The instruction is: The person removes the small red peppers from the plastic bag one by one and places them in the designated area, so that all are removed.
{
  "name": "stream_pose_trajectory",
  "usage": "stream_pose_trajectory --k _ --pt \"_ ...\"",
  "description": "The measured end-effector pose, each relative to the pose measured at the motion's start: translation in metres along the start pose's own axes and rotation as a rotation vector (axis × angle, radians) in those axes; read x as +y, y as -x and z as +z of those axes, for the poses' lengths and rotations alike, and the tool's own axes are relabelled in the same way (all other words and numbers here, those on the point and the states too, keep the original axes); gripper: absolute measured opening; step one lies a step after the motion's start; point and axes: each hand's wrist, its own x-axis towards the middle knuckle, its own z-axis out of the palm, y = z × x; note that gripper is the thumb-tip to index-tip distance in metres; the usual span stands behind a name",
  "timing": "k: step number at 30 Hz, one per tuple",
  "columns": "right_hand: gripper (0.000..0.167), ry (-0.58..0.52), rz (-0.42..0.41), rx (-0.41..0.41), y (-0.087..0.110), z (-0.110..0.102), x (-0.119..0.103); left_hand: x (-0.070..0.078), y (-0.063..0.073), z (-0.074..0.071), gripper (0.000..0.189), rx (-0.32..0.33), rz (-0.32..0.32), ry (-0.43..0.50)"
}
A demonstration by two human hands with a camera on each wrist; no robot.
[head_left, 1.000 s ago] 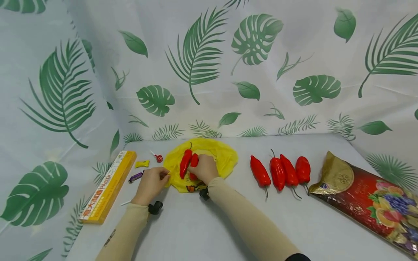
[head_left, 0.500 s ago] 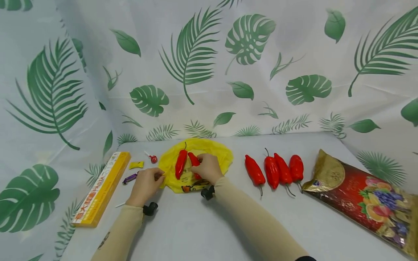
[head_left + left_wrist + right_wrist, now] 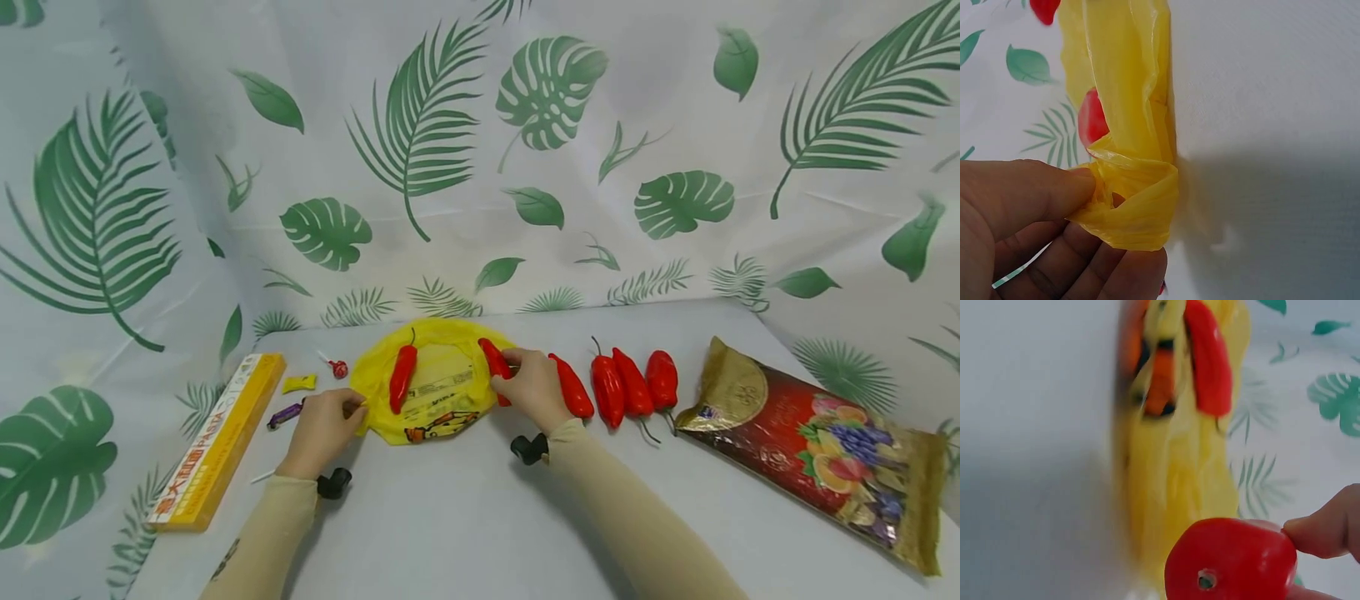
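A yellow plastic bag (image 3: 382,421) lies spread on the table, and a red chili pepper (image 3: 402,379) rests on it toward the left. My left hand (image 3: 321,429) pinches the bag's left edge between thumb and fingers; the left wrist view shows the gathered yellow film (image 3: 1138,200) there. Over the bag's right edge, my right hand (image 3: 534,387) holds another red chili pepper (image 3: 492,357) between thumb and fingers. Its rounded end with a small stem mark faces the right wrist view (image 3: 1229,562). Part of this pepper is hidden by my fingers.
Several red peppers (image 3: 607,392) lie in a row to the right, the nearest close behind my right hand. Farther right is a red-and-gold packet (image 3: 817,450). On the left are a pasta box (image 3: 217,442), a yellow candy (image 3: 299,382), a lollipop (image 3: 339,368) and a purple-wrapped candy (image 3: 286,415).
My right hand has lifted its pepper from the middle of the bag and carried it right to the bag's edge. My left hand keeps its pinch on the bag. The head view has shifted slightly.
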Motion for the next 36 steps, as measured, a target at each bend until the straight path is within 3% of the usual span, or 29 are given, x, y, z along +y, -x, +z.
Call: stream_pose_trajectory --k 6,12,21,28,36 --pt "0.058 0.095 0.008 0.088 0.008 -0.021 0.028 0.005 0.001 0.001 0.019 0.025 0.033 -0.019" --pt "0.062 0.209 0.030 0.099 0.012 -0.031 0.043 0.002 0.005 0.001 0.020 0.017 0.017 -0.019" --pt "0.044 0.351 -0.027 0.129 0.017 -0.049 0.058 0.004 0.002 0.002 0.022 -0.011 -0.004 -0.014" --pt "0.052 0.368 -0.011 0.112 0.012 -0.046 0.051 0.003 -0.001 -0.001 0.021 -0.024 -0.029 -0.005" --pt "0.043 0.332 -0.099 0.175 0.001 -0.029 0.034 0.004 0.001 -0.002 0.020 -0.020 -0.033 0.017"
